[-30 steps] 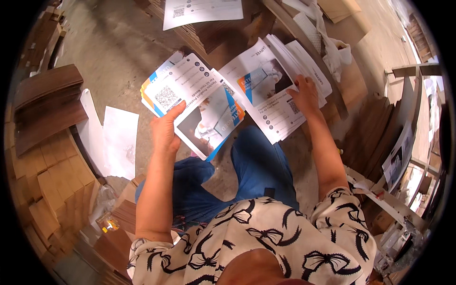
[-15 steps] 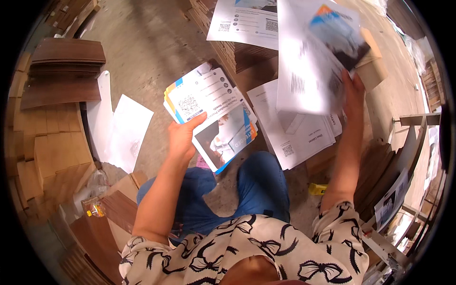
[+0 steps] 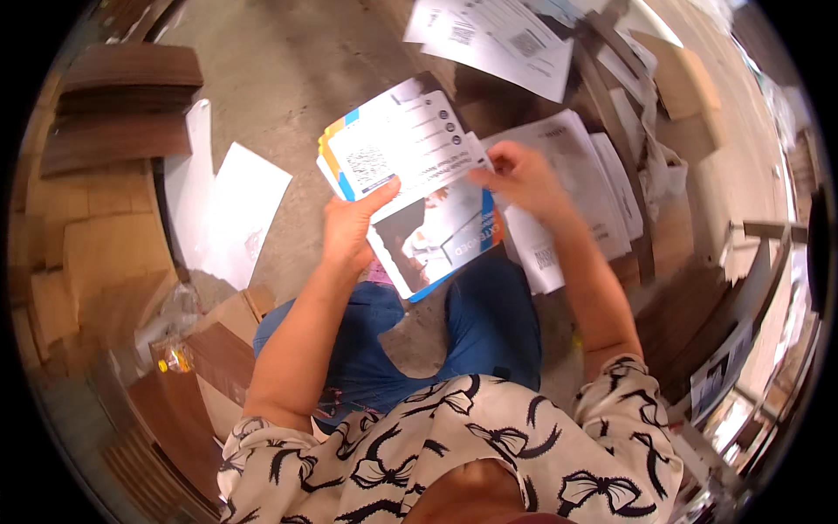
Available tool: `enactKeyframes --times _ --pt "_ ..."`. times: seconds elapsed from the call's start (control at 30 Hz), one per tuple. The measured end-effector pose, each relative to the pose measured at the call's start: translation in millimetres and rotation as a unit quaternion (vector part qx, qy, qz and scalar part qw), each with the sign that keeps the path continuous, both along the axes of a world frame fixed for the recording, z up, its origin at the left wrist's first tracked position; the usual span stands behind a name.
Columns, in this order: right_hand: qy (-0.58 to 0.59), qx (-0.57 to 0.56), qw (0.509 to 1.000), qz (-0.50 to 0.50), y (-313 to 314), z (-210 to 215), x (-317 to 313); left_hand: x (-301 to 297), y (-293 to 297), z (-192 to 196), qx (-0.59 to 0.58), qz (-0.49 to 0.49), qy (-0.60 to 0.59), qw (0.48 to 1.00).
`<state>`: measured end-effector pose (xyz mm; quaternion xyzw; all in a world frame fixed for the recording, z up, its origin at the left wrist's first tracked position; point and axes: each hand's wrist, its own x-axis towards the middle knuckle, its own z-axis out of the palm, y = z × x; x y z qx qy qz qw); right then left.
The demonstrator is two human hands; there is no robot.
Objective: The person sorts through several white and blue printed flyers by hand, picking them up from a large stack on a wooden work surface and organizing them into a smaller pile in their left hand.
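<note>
1. Blouse (image 3: 436, 428): cream fabric, black-outlined bow and ribbon print, rounded neckline.
2. Sleeves (image 3: 624, 393): short, loose, same print.
3. Trousers (image 3: 497, 314): blue denim; small reddish marks on left thigh.
4. Left hand (image 3: 353, 231), right hand (image 3: 528, 183): bare.

lettering (image 3: 445, 177), square code (image 3: 365, 164) on leaflets (image 3: 417, 194)

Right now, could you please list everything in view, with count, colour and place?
Leaflet stack: one, multicoloured, centre
Paper pile: one, white, right of stack
Printed sheets: at least two, white, near top
Loose sheets: two, white, left
Boards: several, dark brown, upper left
Cardboard: many, tan, far left
Small item: one, partly yellow, lower left
Picture sheet: one, white and dark, far right
Jeans: one pair, blue, centre
Shirt: one, cream and black, bottom
Left hand: one, bare, holding the stack
Right hand: one, bare, by stack's right edge
</note>
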<state>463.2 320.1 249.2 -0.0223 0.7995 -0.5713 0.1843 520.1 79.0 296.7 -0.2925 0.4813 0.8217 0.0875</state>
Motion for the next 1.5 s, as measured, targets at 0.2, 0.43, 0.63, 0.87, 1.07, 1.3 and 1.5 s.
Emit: enactKeyframes --times 0.2,0.43,0.63,0.87,1.07,1.3,1.5 --pt "-0.055 -0.190 0.972 -0.125 -14.9 -35.3 47.8 8.3 -8.1 -10.7 -0.015 -0.040 -0.021 0.999" --pt "-0.075 -0.219 0.961 -0.149 -23.8 -42.8 67.8 -2.7 -29.3 -2.1 -0.031 -0.153 -0.053 0.986" --pt "-0.078 -0.211 0.961 -0.161 -47.2 -41.7 53.3 -10.7 -57.8 -48.4 0.051 -0.150 -0.059 0.986" --pt "-0.046 0.032 0.994 -0.099 -6.2 -67.7 49.4 -3.9 -84.8 -159.9 0.116 -0.064 -0.037 0.991" --pt "-0.142 0.223 0.943 -0.203 88.6 -31.8 62.6 8.5 -108.2 -200.4 0.151 -0.057 -0.068 0.985" --pt "0.307 0.491 0.797 -0.174 118.0 -78.0 67.4 3.0 -101.4 -181.8 0.146 -0.096 -0.072 0.982" --pt "0.202 0.446 0.849 -0.200 105.5 -76.2 69.3 3.4 -98.4 -171.1 0.122 -0.117 -0.059 0.984"
